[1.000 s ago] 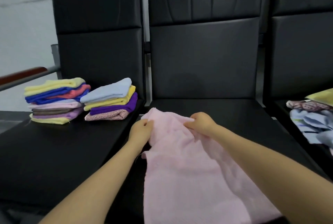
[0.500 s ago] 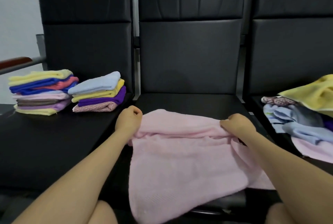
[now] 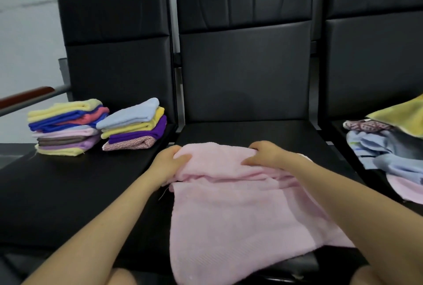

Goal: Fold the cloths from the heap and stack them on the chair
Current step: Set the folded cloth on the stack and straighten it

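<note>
On the middle chair [image 3: 247, 129], right in front of us, we have the pink cloth [image 3: 240, 211] spread over the seat, its near part hanging off the front edge and its far edge gathered into a soft roll of layers. Our left hand [image 3: 170, 161] grips the left end of that far fold, thumb on top and fingers curled under it, and our right hand [image 3: 265, 155] pinches the right end the same way, so both hands are closed on the cloth. We judge it light and limp, a terry-like weave that sags wherever it is not held and does not slide much against the black seat. It will not keep a crease by itself, so we think it best held at the two far corners, pulled taut between the hands, then laid flat and smoothed with an open palm. A grip in the middle would likely let the ends droop and bunch. To the left, on the left chair [image 3: 68, 193], stand two stacks of folded cloths [image 3: 98, 126], just beside each other at the far end of the seat. To the right, the heap [image 3: 389, 147] of unfolded cloths lies on the right chair, well apart from our hands.
</note>
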Action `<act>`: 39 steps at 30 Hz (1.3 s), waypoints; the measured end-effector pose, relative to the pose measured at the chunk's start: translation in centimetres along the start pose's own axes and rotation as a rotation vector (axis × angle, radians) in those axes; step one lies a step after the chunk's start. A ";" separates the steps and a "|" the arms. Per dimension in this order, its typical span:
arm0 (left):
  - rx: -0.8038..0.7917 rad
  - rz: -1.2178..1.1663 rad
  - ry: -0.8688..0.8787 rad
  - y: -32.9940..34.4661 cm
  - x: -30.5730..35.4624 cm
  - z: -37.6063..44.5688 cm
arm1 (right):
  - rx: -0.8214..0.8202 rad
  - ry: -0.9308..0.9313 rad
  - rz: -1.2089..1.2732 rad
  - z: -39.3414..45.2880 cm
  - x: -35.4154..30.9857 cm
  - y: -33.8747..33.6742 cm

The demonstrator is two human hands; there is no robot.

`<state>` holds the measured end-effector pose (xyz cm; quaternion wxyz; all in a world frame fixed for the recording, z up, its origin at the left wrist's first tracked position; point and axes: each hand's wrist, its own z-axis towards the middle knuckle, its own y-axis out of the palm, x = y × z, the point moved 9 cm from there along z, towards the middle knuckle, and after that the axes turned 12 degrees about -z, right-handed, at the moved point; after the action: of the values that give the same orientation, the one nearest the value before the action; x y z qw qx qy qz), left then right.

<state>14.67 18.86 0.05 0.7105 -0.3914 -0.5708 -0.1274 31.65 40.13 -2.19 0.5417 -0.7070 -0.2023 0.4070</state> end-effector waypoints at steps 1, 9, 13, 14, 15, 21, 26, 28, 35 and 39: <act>0.058 0.000 0.042 -0.5 0.7 0.0 | 0.011 -0.037 0.035 -0.2 -0.7 -0.3; 0.260 0.139 0.445 -1.1 5.6 -0.9 | 0.464 -0.090 0.364 -3.8 0.6 -8.4; -0.086 0.337 0.405 2.7 3.4 -1.1 | 0.076 -0.165 0.129 -4.3 -0.6 -4.1; -0.171 0.350 0.370 3.5 2.4 -1.3 | -0.060 -0.151 0.082 -4.5 -0.7 -2.3; -0.231 0.337 0.340 4.1 1.7 -1.5 | -0.154 -0.136 0.041 -4.7 -0.9 -1.0; -0.160 0.123 0.158 2.8 0.4 -1.4 | 0.084 0.005 0.016 -3.2 -2.4 -1.2; -0.014 0.200 0.036 2.3 -0.6 -0.8 | 0.019 -0.030 -0.060 -2.2 -2.8 0.9; 0.032 0.178 -0.036 2.6 -0.6 -0.7 | 0.006 -0.107 0.000 -2.3 -3.3 0.7; 0.076 -0.103 0.001 3.8 0.6 -0.1 | 0.045 -0.079 0.483 -3.9 -3.1 -1.5; 0.274 -0.326 -0.052 0.9 0.6 -0.1 | -0.063 -0.013 0.507 -3.9 -3.4 -0.2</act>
<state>15.52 19.51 0.17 0.7121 -0.1967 -0.6567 -0.1517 32.73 35.38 -0.51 0.3987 -0.7490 -0.0347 0.5280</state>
